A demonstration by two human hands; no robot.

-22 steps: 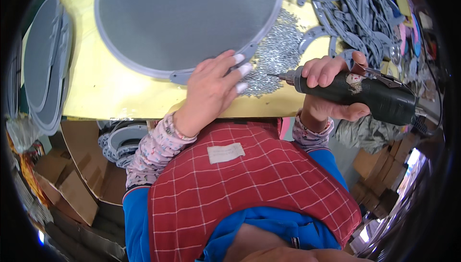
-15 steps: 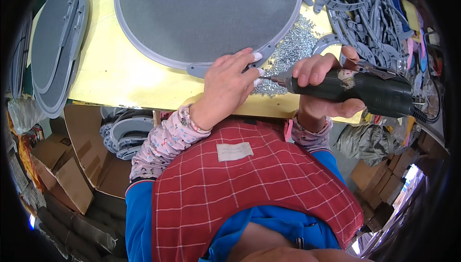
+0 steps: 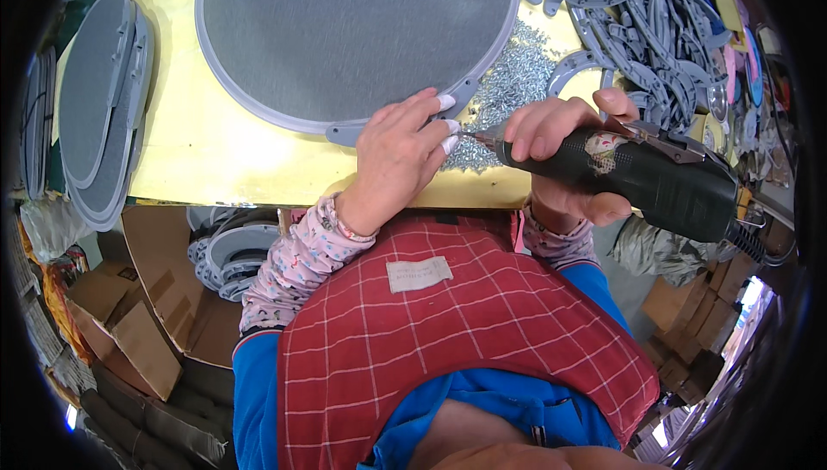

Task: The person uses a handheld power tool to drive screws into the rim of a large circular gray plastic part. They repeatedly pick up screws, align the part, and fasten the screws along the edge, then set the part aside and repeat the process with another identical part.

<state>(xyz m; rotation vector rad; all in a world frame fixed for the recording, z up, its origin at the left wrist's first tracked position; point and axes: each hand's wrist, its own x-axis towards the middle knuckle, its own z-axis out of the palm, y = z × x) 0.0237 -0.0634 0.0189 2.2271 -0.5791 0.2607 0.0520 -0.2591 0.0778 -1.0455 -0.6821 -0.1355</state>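
Observation:
A large round frame with grey mesh [image 3: 357,31] lies on the yellow tabletop, a curved grey plastic piece [image 3: 345,133] along its near rim. My left hand [image 3: 392,147] rests over that piece, with white coverings on some fingertips. One finger touches the rim, while others are bent together beside the bit; whatever they pinch is too small to tell. My right hand [image 3: 560,143] is wrapped round a dark electric screwdriver [image 3: 655,177], held nearly level, its bit pointing left at my left fingertips. Just behind the bit spreads a pile of small silver screws [image 3: 517,69].
A heap of curved grey plastic pieces [image 3: 655,48] lies at the far right. Oval mesh frames [image 3: 99,99] are stacked at the table's left edge. Below the table stand an open cardboard box [image 3: 159,272] and more grey frames [image 3: 233,250]. A cord [image 3: 758,246] trails from the screwdriver.
The whole view has shifted slightly. The screwdriver's rear end has dipped a little, and its bit is nearer my left fingertips. My left hand stays at the frame's near rim.

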